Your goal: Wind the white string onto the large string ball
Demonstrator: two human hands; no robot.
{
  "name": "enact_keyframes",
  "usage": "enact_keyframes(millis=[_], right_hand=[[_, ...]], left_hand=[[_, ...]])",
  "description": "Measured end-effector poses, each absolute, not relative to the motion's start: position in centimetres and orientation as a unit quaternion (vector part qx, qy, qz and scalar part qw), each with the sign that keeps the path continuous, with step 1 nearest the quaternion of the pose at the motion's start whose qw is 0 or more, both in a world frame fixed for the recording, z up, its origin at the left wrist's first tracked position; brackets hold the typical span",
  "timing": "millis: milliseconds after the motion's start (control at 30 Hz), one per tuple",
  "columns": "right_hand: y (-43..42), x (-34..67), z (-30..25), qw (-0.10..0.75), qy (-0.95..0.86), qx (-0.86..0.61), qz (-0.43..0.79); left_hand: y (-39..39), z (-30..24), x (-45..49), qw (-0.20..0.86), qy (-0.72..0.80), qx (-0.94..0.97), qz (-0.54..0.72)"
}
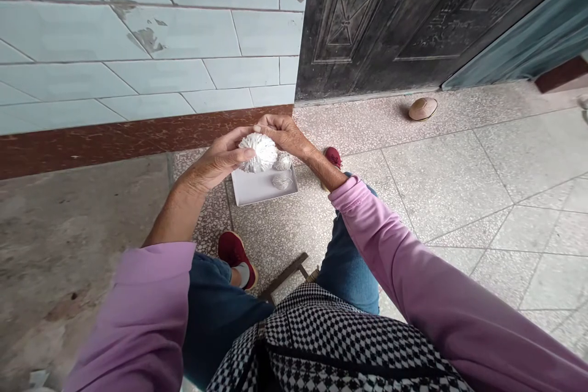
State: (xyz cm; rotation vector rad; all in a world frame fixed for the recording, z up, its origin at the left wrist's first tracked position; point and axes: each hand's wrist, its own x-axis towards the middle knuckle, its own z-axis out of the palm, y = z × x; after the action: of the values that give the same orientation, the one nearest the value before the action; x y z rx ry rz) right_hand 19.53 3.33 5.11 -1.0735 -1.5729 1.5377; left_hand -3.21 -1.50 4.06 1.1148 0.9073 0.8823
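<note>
My left hand (219,158) is closed on a white pom-pom (260,154), its thumb across the front and its fingers behind the far side. At the pom-pom's top edge, the thumb and forefinger of my right hand (285,135) are pinched together, close to my left fingertips. Whatever lies in that pinch is too small to make out. Below both hands, a shallow white box (257,191) rests on the floor. Inside its right side are a wound white ball (283,162) and a second pale ball of thread (281,181).
A tiled wall (151,82) with a brown skirting stands ahead, beside a dark carved door (362,18). On the speckled floor at the right lies a pinkish rounded object (422,109). A wooden stool leg (285,277) shows between my knees, near my red shoe (235,254).
</note>
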Motion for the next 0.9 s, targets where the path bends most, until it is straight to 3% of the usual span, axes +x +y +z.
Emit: enact_keyframes(millis=[233, 467, 733, 900], right_hand=[[3.8, 18.9, 2.6, 0.332, -0.689, -0.362, 0.533], [3.4, 19.3, 1.4, 0.292, -0.762, -0.299, 0.495], [2.6, 20.4, 3.8, 0.321, -0.677, -0.299, 0.591], [2.6, 20.9, 5.7, 0.342, -0.627, -0.376, 0.590]], left_hand=[[0.0, 3.6, -3.3, 0.631, 0.380, 0.372, 0.564], [1.2, 2.3, -4.1, 0.557, 0.429, 0.371, 0.608], [0.0, 3.4, -4.4, 0.460, 0.550, 0.527, 0.456], [-1.1, 5.0, -3.5, 0.517, 0.495, 0.601, 0.356]])
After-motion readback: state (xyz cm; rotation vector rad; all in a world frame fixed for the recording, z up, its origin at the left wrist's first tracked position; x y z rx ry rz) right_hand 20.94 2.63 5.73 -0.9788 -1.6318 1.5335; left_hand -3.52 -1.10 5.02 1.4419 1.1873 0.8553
